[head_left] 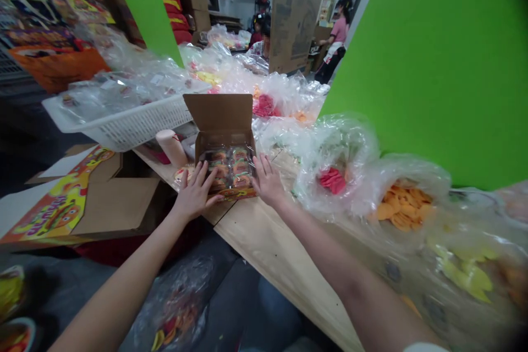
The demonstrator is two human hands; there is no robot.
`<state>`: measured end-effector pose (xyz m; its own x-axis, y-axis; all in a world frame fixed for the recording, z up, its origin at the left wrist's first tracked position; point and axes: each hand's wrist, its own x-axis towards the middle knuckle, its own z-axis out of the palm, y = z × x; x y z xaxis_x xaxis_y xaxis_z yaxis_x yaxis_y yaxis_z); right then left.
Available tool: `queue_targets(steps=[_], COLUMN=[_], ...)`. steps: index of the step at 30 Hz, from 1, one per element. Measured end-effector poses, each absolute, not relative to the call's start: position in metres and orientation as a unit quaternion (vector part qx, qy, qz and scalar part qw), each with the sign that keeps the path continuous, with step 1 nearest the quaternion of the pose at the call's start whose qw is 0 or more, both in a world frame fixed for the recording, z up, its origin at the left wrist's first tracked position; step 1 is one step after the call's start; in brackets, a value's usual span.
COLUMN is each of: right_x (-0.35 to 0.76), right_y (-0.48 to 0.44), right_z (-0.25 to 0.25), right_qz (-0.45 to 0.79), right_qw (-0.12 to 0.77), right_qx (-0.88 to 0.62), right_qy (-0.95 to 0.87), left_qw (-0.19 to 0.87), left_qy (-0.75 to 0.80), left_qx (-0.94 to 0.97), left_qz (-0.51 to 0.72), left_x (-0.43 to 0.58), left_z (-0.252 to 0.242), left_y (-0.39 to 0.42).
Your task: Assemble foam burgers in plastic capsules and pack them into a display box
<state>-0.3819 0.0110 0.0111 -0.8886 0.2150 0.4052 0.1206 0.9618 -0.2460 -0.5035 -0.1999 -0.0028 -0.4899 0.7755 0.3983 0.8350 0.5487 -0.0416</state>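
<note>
An open cardboard box [223, 115] stands on the wooden table, its lid tilted up at the back. Inside it sit several clear-wrapped gummy burgers [240, 166] in rows. My left hand [196, 192] lies over the box's left front corner, fingers spread and holding nothing. At the box's right side, my right hand [267, 179] touches the edge with its fingers stretched out. Next to the box on the left is a pale pink cylinder [171, 147].
A white plastic basket [140, 125] of clear packets stands at the left, above a larger open printed carton [119, 203]. Bags of pink pieces [332, 180], orange pieces [402, 208] and yellow pieces [466, 272] line the right. A green panel [429, 77] rises behind them. Two people are farther back.
</note>
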Motion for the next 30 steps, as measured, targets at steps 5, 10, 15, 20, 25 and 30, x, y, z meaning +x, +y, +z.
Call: queue_targets(steps=[5, 10, 15, 20, 25, 30], right_x=[-0.247, -0.092, -0.024, 0.010, 0.067, 0.071], right_y=[-0.021, -0.059, -0.085, -0.087, -0.033, 0.111], right_z=[-0.003, -0.034, -0.035, -0.041, -0.024, 0.017], right_qz=[0.176, 0.230, 0.270, 0.251, 0.187, 0.065], right_qw=[0.244, 0.178, 0.170, 0.234, 0.275, 0.178], right_qx=[-0.053, -0.149, -0.330, -0.389, -0.509, -0.478], right_qy=[-0.952, -0.945, -0.888, -0.855, -0.794, -0.857], left_qw=[0.200, 0.243, 0.066, -0.190, -0.531, -0.634], left_qy=[-0.858, -0.835, -0.742, -0.622, -0.634, -0.612], left_qx=[-0.459, -0.423, -0.547, -0.681, -0.430, -0.261], left_qz=[-0.112, -0.254, -0.383, -0.337, -0.363, -0.395], left_x=[-0.497, -0.437, -0.308, -0.185, -0.134, -0.100], left_z=[0.013, 0.014, -0.031, -0.056, -0.042, -0.036], left_y=[-0.210, -0.195, -0.119, -0.036, -0.003, -0.002])
